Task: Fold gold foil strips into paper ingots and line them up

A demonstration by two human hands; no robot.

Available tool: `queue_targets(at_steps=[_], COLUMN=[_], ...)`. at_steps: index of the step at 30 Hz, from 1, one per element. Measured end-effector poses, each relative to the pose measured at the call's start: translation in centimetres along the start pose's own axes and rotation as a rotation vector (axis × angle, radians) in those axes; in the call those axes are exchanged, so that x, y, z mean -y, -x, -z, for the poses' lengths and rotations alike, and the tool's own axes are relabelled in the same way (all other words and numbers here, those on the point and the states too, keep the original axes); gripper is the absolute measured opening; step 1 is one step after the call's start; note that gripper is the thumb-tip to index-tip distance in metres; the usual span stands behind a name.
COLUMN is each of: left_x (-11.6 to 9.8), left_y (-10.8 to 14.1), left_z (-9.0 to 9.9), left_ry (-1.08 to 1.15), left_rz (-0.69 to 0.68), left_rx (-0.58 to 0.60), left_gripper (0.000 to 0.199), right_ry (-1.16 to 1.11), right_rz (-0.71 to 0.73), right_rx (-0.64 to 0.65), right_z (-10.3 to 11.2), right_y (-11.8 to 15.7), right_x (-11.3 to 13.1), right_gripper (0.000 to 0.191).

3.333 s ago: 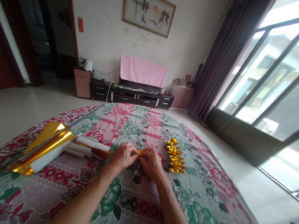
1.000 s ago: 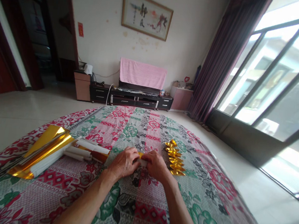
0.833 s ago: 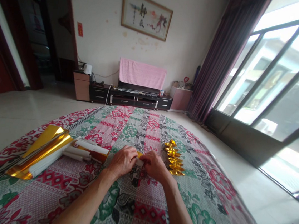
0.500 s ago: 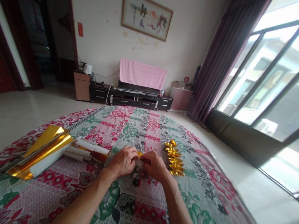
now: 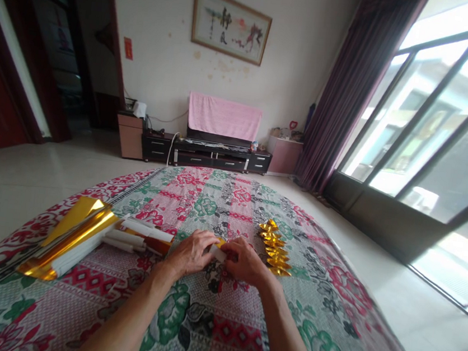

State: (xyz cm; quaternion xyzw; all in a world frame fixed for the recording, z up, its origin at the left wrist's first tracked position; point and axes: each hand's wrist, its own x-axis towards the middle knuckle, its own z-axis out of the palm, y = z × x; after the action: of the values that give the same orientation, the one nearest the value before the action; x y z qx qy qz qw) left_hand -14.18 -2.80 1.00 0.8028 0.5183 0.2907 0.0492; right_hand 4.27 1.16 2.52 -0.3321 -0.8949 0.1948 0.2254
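In the head view, a small folded piece of gold-and-white paper (image 5: 218, 252) lies between the fingertips of the left hand (image 5: 194, 253) and the right hand (image 5: 244, 260), each pinching one end, just above the flower-patterned red, green and grey cloth (image 5: 201, 318). A column of shiny gold foil folded shapes (image 5: 275, 248) sits near the right hand.

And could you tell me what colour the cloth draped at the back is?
The cloth is pink, seen in the head view.
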Motion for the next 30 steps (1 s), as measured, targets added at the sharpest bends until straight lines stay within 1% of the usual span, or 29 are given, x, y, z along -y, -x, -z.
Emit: queue_targets(at_steps=[5, 10, 15, 17, 20, 22, 26, 30], left_x=[0.1, -0.1, -0.6, -0.8, -1.1, -1.3, -1.6, -2.0], left_y=[0.1, 0.1, 0.2, 0.2, 0.1, 0.0, 0.0, 0.0], left_z=[-0.3, -0.3, 0.2, 0.2, 0.1, 0.0, 0.0, -0.2], left_ry=[-0.025, -0.007, 0.006, -0.015, -0.07, -0.099, -0.127, -0.147], left_rz=[0.007, 0.007, 0.007, 0.006, 0.011, 0.016, 0.021, 0.042], left_rx=[-0.029, -0.048, -0.022, -0.006, 0.007, 0.011, 0.011, 0.002], left_gripper=[0.028, 0.031, 0.04, 0.036, 0.022, 0.015, 0.015, 0.013], right_ry=[-0.001, -0.02, -0.023, -0.031, -0.039, -0.047, -0.062, -0.084], right_rz=[-0.04, -0.029, -0.01, -0.015, -0.019, -0.034, -0.064, -0.037], right_rx=[-0.002, -0.011, -0.048, -0.07, -0.086, -0.088, -0.11, -0.124], right_z=[0.1, 0.1, -0.2, -0.3, -0.4, -0.3, -0.3, -0.5], right_y=[0.0, 0.0, 0.1, 0.1, 0.2, 0.2, 0.2, 0.1], right_x=[0.2, 0.3, 0.2, 0.1, 0.0, -0.1, -0.5, -0.8], right_gripper=[0.026, 0.026, 0.022, 0.019, 0.018, 0.02, 0.025, 0.025])
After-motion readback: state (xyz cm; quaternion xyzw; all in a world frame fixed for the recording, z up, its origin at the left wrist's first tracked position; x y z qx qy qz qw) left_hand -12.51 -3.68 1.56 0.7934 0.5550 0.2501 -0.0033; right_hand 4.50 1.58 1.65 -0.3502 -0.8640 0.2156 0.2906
